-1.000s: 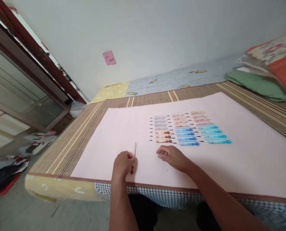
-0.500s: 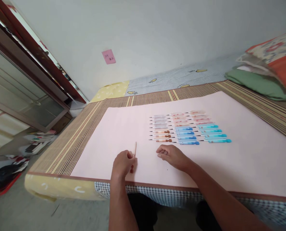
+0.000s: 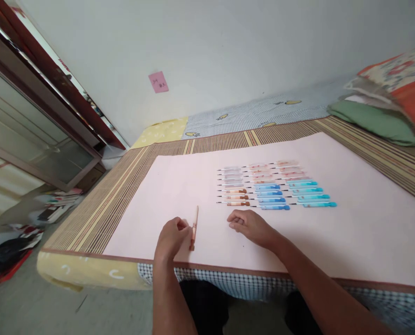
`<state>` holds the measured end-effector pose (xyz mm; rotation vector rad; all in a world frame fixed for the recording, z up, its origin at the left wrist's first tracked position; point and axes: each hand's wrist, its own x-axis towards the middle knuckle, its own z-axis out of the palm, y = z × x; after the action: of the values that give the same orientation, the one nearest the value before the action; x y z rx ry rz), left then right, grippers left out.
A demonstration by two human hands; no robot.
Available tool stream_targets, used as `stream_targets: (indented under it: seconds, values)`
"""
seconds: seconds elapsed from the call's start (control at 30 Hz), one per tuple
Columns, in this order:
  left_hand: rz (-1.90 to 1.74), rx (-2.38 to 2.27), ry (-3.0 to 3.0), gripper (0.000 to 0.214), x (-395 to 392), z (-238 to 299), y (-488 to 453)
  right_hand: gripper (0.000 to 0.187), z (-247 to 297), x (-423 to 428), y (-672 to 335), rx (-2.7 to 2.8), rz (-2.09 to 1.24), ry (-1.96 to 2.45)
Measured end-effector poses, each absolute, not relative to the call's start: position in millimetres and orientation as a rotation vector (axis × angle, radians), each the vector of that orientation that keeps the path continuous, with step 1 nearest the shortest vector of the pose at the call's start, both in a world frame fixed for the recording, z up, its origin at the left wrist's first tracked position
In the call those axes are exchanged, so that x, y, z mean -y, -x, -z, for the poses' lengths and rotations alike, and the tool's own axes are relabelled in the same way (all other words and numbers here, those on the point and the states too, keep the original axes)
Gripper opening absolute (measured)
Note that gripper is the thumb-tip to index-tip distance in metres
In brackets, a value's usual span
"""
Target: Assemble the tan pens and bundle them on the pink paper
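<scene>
Lying btwn L hand point(image 3: 172, 235) & R hand point(image 3: 247, 224), nearer L: brownish pen point(image 3: 193, 233).

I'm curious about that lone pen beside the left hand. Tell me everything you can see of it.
The pen is slim and pale beige, with reddish-brown marks on its thicker part and a brown near end; its material is hard to tell. It lies on the pale pink sheet, narrow end pointing away from the person and leaning slightly right. The left hand is close against its left side; whether the fingertips touch it is unclear.
</scene>
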<state>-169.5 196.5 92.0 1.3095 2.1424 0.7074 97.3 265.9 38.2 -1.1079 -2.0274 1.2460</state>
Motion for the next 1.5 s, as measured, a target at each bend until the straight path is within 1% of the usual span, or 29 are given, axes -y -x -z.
stream_targets:
  seconds: [0.2, 0.3, 0.4, 0.5, 0.63, 0.77, 1.0, 1.13, 1.2, 1.33, 1.5]
  values:
    - [-0.790, -2.110, -1.339, 0.026, -202.1, -90.3, 166.6, 0.011, -38.6, -263.1, -96.4, 2.007, -1.267, 1.093]
    - [-0.950, -2.095, -1.284, 0.029, -207.3, -87.2, 164.4, 0.011, -44.9, -263.0, -99.3, 1.975, -1.231, 1.053]
    - [-1.257, -2.019, -1.182, 0.031, -215.9, -85.7, 153.6, 0.015, -51.9, -269.5, -106.9, 1.884, -0.898, 1.083]
    - [-1.491, -1.804, -1.033, 0.032, -227.3, -85.5, 130.5, 0.018, -51.6, -279.9, -115.2, 1.885, -0.547, 1.142]
    - [-1.570, -1.538, -0.870, 0.030, -241.6, -85.5, 96.5, 0.019, -41.9, -287.1, -116.7, 2.094, -0.321, 1.224]
    - [-1.591, -1.432, -0.771, 0.031, -249.5, -84.0, 80.4, 0.019, -34.3, -287.6, -108.7, 2.183, -0.173, 1.289]
    - [-1.617, -1.303, -0.593, 0.035, -249.4, -85.1, 82.6, 0.014, -38.2, -287.3, -103.5, 2.234, -0.130, 1.306]
    - [-1.657, -1.261, -0.540, 0.039, -251.1, -84.7, 82.3, 0.019, -40.0, -285.0, -104.9, 2.187, -0.175, 1.256]
    - [-1.669, -1.248, -0.520, 0.039, -252.7, -83.6, 81.2, 0.018, -37.9, -286.6, -106.1, 2.161, -0.160, 1.273]
    - [-1.703, -1.195, -0.470, 0.037, -255.2, -81.8, 80.3, 0.023, -32.6, -292.1, -108.3, 2.194, -0.142, 1.344]
    - [-1.730, -1.159, -0.428, 0.035, -255.2, -82.2, 81.6, 0.023, -36.2, -293.5, -110.1, 2.211, -0.210, 1.356]
